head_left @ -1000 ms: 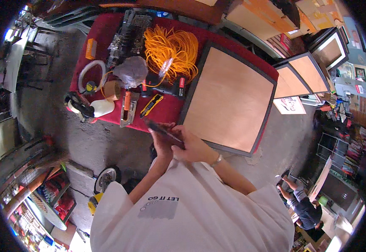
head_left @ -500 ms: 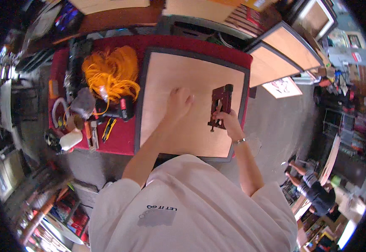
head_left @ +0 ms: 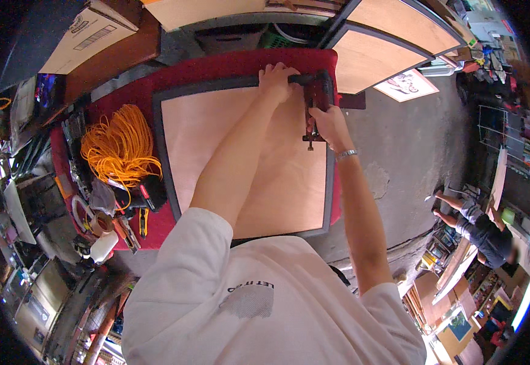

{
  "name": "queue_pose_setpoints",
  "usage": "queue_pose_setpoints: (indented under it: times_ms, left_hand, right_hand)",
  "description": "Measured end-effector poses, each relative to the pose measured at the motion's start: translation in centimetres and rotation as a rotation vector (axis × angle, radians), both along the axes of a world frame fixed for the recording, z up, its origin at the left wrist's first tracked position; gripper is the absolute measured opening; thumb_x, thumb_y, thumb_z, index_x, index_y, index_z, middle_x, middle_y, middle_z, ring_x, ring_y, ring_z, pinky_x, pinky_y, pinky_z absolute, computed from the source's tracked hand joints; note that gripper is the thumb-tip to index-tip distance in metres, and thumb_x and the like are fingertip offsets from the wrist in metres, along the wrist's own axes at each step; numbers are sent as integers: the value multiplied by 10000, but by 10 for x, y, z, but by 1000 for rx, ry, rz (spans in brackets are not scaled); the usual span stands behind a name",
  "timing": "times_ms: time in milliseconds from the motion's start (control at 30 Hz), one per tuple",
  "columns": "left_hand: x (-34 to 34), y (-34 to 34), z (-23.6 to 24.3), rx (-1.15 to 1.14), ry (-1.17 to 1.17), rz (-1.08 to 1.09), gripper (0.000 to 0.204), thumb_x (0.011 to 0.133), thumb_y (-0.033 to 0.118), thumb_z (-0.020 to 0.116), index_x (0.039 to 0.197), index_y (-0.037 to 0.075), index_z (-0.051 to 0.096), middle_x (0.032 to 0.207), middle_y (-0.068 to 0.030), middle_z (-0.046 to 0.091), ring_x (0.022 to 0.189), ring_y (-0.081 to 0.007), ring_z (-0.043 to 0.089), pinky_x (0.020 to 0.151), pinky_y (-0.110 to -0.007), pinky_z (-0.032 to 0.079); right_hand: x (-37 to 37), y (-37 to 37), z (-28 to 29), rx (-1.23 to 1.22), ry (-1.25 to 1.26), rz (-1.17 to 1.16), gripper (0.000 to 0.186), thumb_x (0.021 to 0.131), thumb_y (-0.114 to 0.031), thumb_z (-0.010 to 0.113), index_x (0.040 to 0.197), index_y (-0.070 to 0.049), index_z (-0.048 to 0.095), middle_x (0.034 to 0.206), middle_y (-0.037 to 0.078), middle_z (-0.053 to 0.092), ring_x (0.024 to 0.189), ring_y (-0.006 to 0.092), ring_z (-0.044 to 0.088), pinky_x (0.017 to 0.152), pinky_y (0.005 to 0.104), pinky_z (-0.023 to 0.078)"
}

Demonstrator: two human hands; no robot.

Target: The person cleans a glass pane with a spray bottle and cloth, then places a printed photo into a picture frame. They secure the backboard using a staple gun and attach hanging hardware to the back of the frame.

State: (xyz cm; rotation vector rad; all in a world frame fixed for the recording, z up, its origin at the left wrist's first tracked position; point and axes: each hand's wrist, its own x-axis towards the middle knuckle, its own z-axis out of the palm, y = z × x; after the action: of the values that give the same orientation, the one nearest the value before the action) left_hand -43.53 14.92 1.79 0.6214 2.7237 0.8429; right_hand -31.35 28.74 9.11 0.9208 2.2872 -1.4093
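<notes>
A large dark-edged picture frame [head_left: 163,137], with a light wood back panel [head_left: 216,131], lies on the red cloth [head_left: 186,68]. My left hand [head_left: 277,84] reaches to its far rail. Its fingers bend over that rail, close to the head of a dark red staple gun [head_left: 315,97]. My right hand [head_left: 332,126] is wrapped round the staple gun's handle, near the frame's far right corner. The tool's head is over the far rail; whether its nose touches the wood cannot be made out.
Left on the cloth lie a coil of orange cord [head_left: 119,146], a yellow-black cutter [head_left: 143,222], a white bottle [head_left: 103,246] and a tape roll [head_left: 99,224]. More framed panels [head_left: 374,61] lean beyond the far right corner. Another person [head_left: 484,237] is at far right.
My left hand has gone from the middle of the panel to the frame's far rail. My right hand has carried the staple gun to the far right corner. The view has shifted.
</notes>
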Motion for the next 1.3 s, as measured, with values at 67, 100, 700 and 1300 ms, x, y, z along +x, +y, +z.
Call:
queue_pose_setpoints:
  times_ms: [67, 100, 700, 1300]
  left_hand:
    - [1, -9, -11, 27, 55, -25, 427, 821, 369, 733, 1237, 331, 649, 1257, -65, 573, 1222, -374, 486, 998, -586, 394]
    - [2, -10, -12, 22, 80, -11, 427, 819, 375, 734, 1236, 331, 651, 1256, -66, 574, 1228, -373, 484, 1000, -586, 395]
    - [-11, -126, 0, -38, 73, -5, 410, 811, 315, 749, 1213, 298, 667, 1219, -56, 581, 1186, -320, 502, 1004, -521, 394]
    - [-20, -235, -14, 10, 80, 42, 452, 799, 272, 749, 1238, 317, 649, 1206, -70, 580, 1160, -329, 508, 970, -536, 402]
  right_hand:
    - [-6, -8, 7, 51, -127, -25, 296, 833, -241, 632, 763, 44, 673, 686, 175, 683, 687, 246, 720, 615, 384, 543]
    - [-10, -17, 23, 99, -168, -45, 287, 836, -234, 629, 759, 39, 668, 673, 166, 675, 655, 239, 708, 597, 382, 537]
    - [-17, -109, 10, -39, 65, -38, 264, 801, -176, 623, 657, 45, 642, 591, 121, 632, 526, 219, 642, 489, 349, 482]
    - [5, -222, 27, -150, 14, 10, 59, 825, -77, 588, 856, -28, 576, 708, 49, 604, 625, 148, 585, 574, 316, 482]
